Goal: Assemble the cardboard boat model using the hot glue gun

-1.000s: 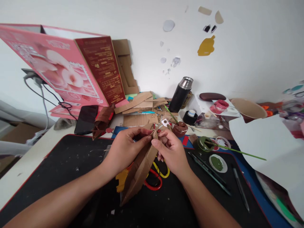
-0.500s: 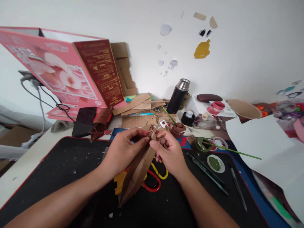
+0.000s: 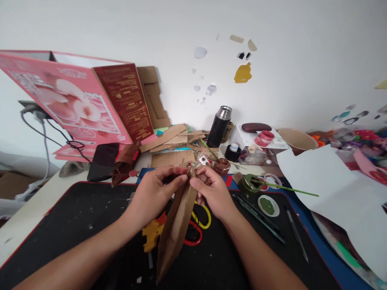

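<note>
A folded brown cardboard piece [image 3: 178, 225], long and tapering to a point toward me, hangs between my hands above the black mat. My left hand [image 3: 161, 187] pinches its far end from the left, thumb and forefinger closed on the edge. From the right, my right hand [image 3: 211, 189] grips the same end, thumb on the outer face and fingers curled. The fingertips partly hide the far tip. Beneath the cardboard lie scissors with red and yellow handles [image 3: 193, 233], their blades hidden. An orange-yellow piece [image 3: 152, 233] lies left of it.
Flat cardboard scraps [image 3: 175, 141] pile up behind my hands. A black flask [image 3: 219, 127], a brown paint jar [image 3: 222, 166] and a green paint jar [image 3: 251, 183] stand at the back right. Pens [image 3: 260, 217] lie on the black mat [image 3: 99, 237]. A phone [image 3: 104, 161] rests at left.
The cardboard's near point has swung slightly right and downward, showing more of its inner fold. Both hands keep their hold on the far end. The whole view has shifted a little.
</note>
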Tool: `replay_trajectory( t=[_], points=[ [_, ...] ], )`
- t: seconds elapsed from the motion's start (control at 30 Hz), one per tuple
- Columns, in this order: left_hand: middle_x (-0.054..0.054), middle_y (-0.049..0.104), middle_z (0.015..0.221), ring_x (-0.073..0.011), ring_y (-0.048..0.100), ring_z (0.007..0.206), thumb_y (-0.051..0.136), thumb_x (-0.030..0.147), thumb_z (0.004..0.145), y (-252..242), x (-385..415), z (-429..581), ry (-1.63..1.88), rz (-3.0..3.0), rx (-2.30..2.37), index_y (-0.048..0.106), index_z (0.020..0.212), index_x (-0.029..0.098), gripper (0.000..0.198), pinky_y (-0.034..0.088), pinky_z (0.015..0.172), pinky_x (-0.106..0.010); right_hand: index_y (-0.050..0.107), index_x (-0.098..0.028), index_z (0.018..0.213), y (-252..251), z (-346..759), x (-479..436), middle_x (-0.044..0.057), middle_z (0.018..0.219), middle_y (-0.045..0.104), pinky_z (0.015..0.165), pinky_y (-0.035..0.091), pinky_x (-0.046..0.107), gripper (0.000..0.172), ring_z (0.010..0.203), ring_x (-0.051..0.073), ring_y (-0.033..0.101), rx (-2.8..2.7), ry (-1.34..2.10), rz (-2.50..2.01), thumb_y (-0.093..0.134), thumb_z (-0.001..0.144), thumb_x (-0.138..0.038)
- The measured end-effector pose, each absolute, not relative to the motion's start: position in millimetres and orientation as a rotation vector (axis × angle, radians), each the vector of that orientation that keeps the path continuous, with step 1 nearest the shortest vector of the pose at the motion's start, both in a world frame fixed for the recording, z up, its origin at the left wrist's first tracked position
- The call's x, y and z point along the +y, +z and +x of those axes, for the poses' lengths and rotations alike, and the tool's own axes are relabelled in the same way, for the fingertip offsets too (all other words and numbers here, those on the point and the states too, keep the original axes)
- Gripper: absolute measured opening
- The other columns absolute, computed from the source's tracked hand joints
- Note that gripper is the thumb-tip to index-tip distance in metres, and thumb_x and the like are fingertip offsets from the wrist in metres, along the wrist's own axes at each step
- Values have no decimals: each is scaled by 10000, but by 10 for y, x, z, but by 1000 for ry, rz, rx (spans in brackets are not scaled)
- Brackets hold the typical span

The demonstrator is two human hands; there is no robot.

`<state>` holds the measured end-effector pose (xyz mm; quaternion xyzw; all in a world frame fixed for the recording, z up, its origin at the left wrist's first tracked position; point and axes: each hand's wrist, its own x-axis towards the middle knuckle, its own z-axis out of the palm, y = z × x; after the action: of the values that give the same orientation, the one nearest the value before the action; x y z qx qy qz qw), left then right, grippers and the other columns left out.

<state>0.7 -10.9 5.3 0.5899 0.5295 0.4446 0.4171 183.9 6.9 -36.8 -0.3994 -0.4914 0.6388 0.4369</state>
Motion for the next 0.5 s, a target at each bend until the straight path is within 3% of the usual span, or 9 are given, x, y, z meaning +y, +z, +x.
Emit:
replay_trajectory(
  t=[0.5],
  points=[
    [-79, 860, 1037, -295, 786, 1015, 903, 498, 756, 96, -162, 23, 1161, 1296, 1239, 848, 969, 232, 345, 629, 930, -410, 572, -251, 889, -376, 1858, 65, -110, 502, 567, 339, 362, 178, 459, 345, 93, 476, -1146, 1669, -866, 897, 782, -556]
  ],
)
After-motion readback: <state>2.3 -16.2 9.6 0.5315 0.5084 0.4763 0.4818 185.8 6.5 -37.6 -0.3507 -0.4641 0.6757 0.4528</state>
